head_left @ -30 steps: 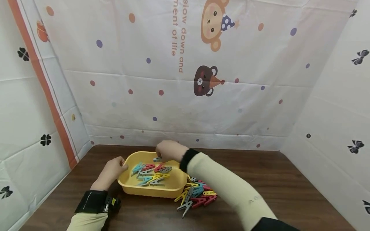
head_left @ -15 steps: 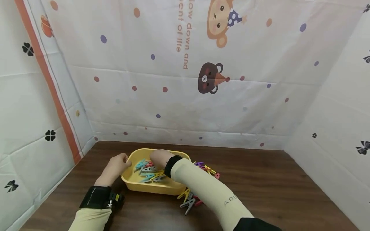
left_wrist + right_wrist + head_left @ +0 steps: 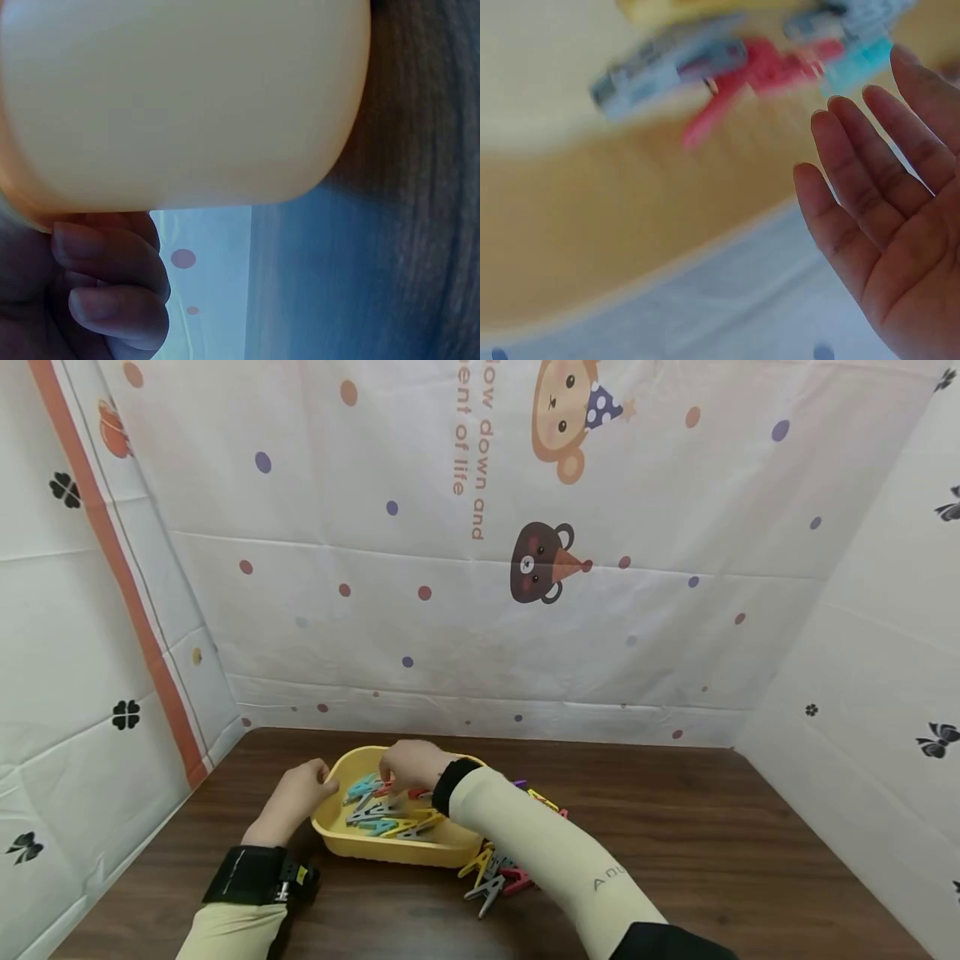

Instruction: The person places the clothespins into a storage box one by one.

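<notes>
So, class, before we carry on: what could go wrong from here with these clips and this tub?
The left hand grips the tub at one end only, so a knock could swing it. The right sleeve reaches across the loose clips beside it and might brush them away. The clips inside overlap, so some may snag.

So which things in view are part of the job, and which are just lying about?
Job, by the look of it:
yellow tray, rim gripped by the left hand
clothespins inside, with the right hand over the tray
clothespins beside the tray, probably

Just setting:
wooden table
printed backdrop
</notes>
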Demonstrator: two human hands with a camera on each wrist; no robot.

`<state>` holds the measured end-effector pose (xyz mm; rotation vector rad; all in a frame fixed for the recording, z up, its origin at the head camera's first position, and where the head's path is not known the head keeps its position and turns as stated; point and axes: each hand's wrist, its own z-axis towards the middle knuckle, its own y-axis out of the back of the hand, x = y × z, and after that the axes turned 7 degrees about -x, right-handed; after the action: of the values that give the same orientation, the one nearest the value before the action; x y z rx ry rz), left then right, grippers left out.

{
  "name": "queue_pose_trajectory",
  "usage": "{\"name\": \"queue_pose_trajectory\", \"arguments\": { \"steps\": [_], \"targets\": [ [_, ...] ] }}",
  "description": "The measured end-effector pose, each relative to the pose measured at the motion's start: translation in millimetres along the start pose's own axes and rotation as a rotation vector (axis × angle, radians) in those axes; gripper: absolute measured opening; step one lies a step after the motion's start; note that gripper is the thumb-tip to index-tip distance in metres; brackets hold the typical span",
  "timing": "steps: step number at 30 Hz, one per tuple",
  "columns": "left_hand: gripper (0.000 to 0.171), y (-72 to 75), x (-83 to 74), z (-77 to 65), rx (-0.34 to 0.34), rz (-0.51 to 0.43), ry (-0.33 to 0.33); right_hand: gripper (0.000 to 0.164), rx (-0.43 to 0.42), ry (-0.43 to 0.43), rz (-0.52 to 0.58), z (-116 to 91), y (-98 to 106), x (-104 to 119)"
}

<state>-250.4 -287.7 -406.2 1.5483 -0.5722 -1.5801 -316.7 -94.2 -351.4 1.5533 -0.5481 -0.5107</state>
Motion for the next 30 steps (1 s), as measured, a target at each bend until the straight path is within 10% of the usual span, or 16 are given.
{"name": "queue_pose_trajectory", "arguments": {
  "steps": [13, 21, 30],
  "targets": [
    [0.017, -1.4, -0.2, -0.3, 0.009, 0.007, 0.009, 0.018, -0.224, 0.171, 0.114, -107, 67, -42],
    [0.017, -0.8, -2.4, -1.5, -0.002, 0.007, -0.006, 0.018, -0.169, 0.172, 0.145, -184, 29, -70],
    [0.016, -0.9, -1.0, -1.5, -0.006, -0.013, -0.004, 0.014, -0.137, 0.036, 0.237, -227, -9, -100]
  ]
}}
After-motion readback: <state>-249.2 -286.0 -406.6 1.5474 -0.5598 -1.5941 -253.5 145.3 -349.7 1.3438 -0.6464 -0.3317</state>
